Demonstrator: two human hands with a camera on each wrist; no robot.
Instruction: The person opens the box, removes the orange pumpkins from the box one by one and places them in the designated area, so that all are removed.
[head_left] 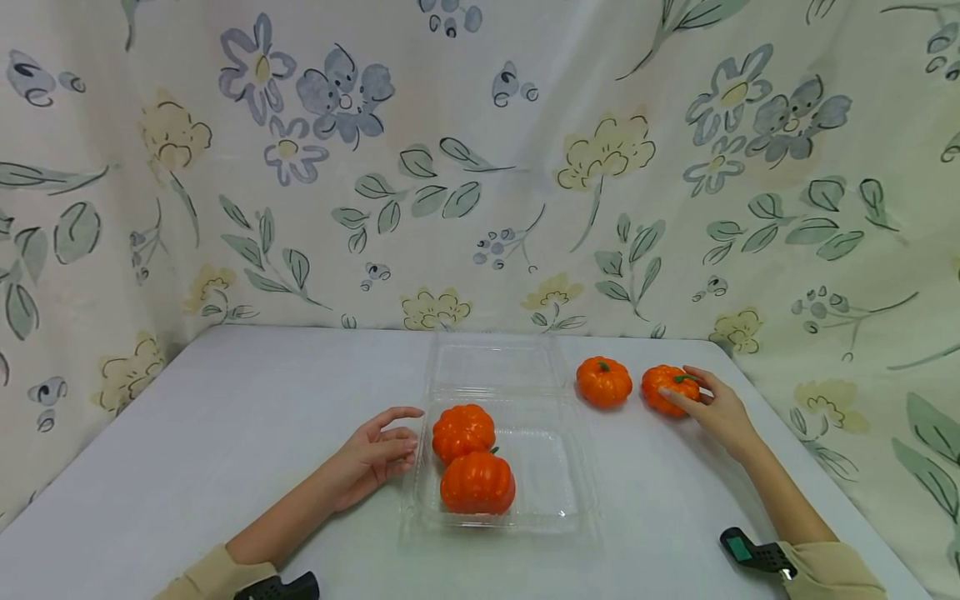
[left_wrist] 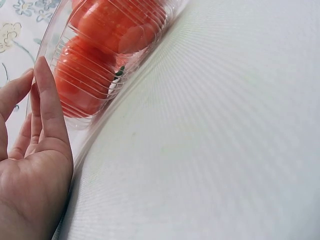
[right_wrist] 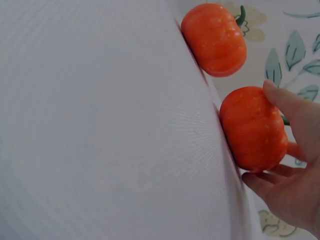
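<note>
My right hand (head_left: 716, 408) grips a small orange pumpkin (head_left: 663, 390) with a green stem, at the right of the table. In the right wrist view the thumb and fingers lie around this pumpkin (right_wrist: 252, 129). Just left of it sits a second pumpkin (head_left: 603, 382), apart from the hand. A clear plastic clamshell box (head_left: 551, 483) lies with its lid folded back; two more pumpkins, one behind (head_left: 463, 432) and one in front (head_left: 477, 483), sit in its left half. At the box's left edge is my left hand (head_left: 371, 458), its fingers loosely extended; the left wrist view shows the fingertips beside the clear wall.
The white table (head_left: 247, 417) reaches back to a floral curtain (head_left: 450, 167). The box's clear lid (head_left: 495, 362) lies flat toward the curtain. A dark wrist device (head_left: 753, 552) sits at the right sleeve, another (head_left: 279, 587) at the left.
</note>
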